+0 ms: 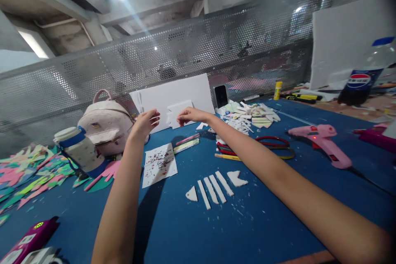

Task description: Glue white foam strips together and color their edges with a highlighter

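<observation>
My left hand is raised over the far side of the table, its fingers loosely curved and apart, with nothing seen in them. To its right, my right hand bends down with its fingers drawn together; whether anything small is in them is hidden. Just behind it, a notched white foam piece stands against a large white foam board. Nearer me lie cut foam pieces in a fish-skeleton row: a rounded head, several strips and a notched tail.
A sheet with small coloured bits, markers, scissors and foam scraps lie around. At right are a pink glue gun and a cola bottle; at left a backpack, tumbler and coloured scraps.
</observation>
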Tool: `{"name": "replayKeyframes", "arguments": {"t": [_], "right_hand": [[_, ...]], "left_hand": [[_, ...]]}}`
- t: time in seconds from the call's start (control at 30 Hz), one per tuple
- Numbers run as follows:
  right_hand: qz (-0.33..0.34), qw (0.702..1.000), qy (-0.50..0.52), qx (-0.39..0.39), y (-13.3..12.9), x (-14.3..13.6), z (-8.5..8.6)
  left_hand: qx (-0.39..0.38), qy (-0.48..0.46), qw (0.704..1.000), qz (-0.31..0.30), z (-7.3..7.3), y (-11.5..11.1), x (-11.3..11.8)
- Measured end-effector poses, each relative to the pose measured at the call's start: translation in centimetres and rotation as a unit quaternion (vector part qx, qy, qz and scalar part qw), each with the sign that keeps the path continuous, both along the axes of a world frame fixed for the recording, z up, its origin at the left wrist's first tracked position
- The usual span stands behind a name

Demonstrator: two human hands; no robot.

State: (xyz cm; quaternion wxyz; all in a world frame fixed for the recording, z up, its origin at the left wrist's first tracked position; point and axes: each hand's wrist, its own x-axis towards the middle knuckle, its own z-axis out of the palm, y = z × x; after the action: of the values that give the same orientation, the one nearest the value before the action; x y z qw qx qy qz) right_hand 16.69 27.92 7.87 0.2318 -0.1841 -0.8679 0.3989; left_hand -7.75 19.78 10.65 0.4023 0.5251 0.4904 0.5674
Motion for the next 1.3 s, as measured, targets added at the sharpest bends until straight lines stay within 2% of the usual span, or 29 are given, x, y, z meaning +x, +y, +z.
{"name": "replayKeyframes", "arguments": {"t": [0.23,0.43,0.53,0.73,0.87,1.0,1.07,1.17,1.3], "right_hand": [[0.003,1.0,-0.006,-0.001,-0.4,-0.1,0.2],[0.003,1.0,0.001,0.006,-1.2,0.0,1.0],[-0.001,1.0,0.004,0.015,-1.7,0.0,1.3],[-0.009,0.999,-0.005,0.031,-2.1,-0.1,1.7],[-0.027,0.998,-0.018,0.047,-2.4,-0.2,1.7],[-0.076,0.994,-0.021,0.078,-2.7,-0.2,2.1],[-0.119,0.987,-0.002,0.106,-3.1,0.1,3.2],[-0.18,0.969,0.056,0.16,-4.9,1.4,6.3],[-0.204,0.943,0.131,0.227,-10.1,4.3,11.0]], "left_hand": [[0.038,0.029,0.997,-0.06,0.5,-1.0,1.1],[0.076,0.14,0.984,-0.083,0.5,-1.3,1.8],[0.084,0.235,0.965,-0.083,0.3,-0.9,2.2],[0.087,0.414,0.903,-0.075,0.2,-0.2,2.7],[0.101,0.467,0.875,-0.076,0.0,0.0,2.7],[0.102,0.489,0.862,-0.086,-0.5,0.5,2.6],[0.099,0.494,0.859,-0.088,-0.9,0.7,2.5],[0.098,0.498,0.857,-0.092,-1.1,1.0,2.1],[0.101,0.493,0.858,-0.102,-1.2,1.1,1.9]]}}
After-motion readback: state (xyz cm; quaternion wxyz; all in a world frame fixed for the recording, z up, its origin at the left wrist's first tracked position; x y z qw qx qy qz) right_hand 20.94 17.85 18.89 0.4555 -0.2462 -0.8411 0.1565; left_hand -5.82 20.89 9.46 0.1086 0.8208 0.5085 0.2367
